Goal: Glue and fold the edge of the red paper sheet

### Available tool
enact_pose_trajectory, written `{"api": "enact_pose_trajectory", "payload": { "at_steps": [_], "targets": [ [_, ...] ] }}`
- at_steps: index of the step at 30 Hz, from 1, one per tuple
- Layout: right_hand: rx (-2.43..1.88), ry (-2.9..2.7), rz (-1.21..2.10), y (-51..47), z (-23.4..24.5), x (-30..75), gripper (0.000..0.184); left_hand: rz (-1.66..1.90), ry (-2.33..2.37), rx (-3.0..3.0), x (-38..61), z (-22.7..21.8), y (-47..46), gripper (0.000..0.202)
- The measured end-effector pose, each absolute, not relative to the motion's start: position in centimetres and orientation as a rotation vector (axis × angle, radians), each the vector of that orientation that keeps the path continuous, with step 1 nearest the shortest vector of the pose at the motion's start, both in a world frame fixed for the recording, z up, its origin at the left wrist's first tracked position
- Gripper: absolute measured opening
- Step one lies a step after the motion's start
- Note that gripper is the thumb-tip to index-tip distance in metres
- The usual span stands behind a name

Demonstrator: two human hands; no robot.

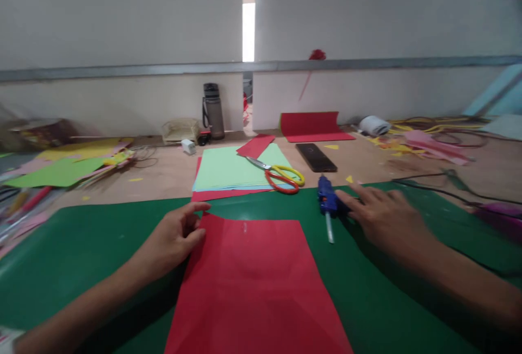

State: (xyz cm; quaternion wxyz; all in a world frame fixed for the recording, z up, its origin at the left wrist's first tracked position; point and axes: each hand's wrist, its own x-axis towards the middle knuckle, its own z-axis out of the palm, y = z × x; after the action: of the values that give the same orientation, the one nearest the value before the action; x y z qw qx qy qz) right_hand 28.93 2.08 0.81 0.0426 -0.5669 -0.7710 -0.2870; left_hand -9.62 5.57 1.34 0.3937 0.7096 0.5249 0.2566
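Note:
A red paper sheet (pixel 256 283) lies flat on the green cutting mat (pixel 89 245) in front of me. My left hand (pixel 173 237) rests on the sheet's far left corner, fingers loosely apart. My right hand (pixel 385 215) lies open on the mat, its fingertips touching a blue glue gun (pixel 327 202) that lies with its nozzle toward me. Beyond the mat, yellow-and-orange scissors (pixel 281 174) lie on a stack of light green paper (pixel 232 169).
A black phone (pixel 316 157) lies behind the glue gun. A curled red sheet (pixel 312 125), a grey water bottle (pixel 213 110) and a small basket (pixel 179 130) stand at the back wall. Coloured paper scraps lie left (pixel 65 166) and right (pixel 424 144). Black cables (pixel 440 188) run at right.

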Motion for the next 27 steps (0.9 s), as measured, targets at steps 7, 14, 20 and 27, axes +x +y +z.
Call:
{"api": "enact_pose_trajectory", "payload": {
  "at_steps": [7,14,20,27],
  "targets": [
    [-1.087,-2.534,0.336,0.9,3.1,17.0,0.02,0.683,1.394,1.67,-9.2,1.6,5.5,0.044],
    [-1.158,-2.725,0.428,1.2,0.6,12.6,0.007,0.738,1.23,1.545,-9.5,2.0,4.9,0.036],
    [-0.918,-2.757,0.278,0.8,0.2,13.1,0.03,0.536,1.074,1.523,-9.6,1.8,7.4,0.046],
    [-0.626,-2.768,-0.151,0.4,0.0,12.7,0.05,0.222,0.805,1.667,-8.0,2.5,10.6,0.024]
  ]
}}
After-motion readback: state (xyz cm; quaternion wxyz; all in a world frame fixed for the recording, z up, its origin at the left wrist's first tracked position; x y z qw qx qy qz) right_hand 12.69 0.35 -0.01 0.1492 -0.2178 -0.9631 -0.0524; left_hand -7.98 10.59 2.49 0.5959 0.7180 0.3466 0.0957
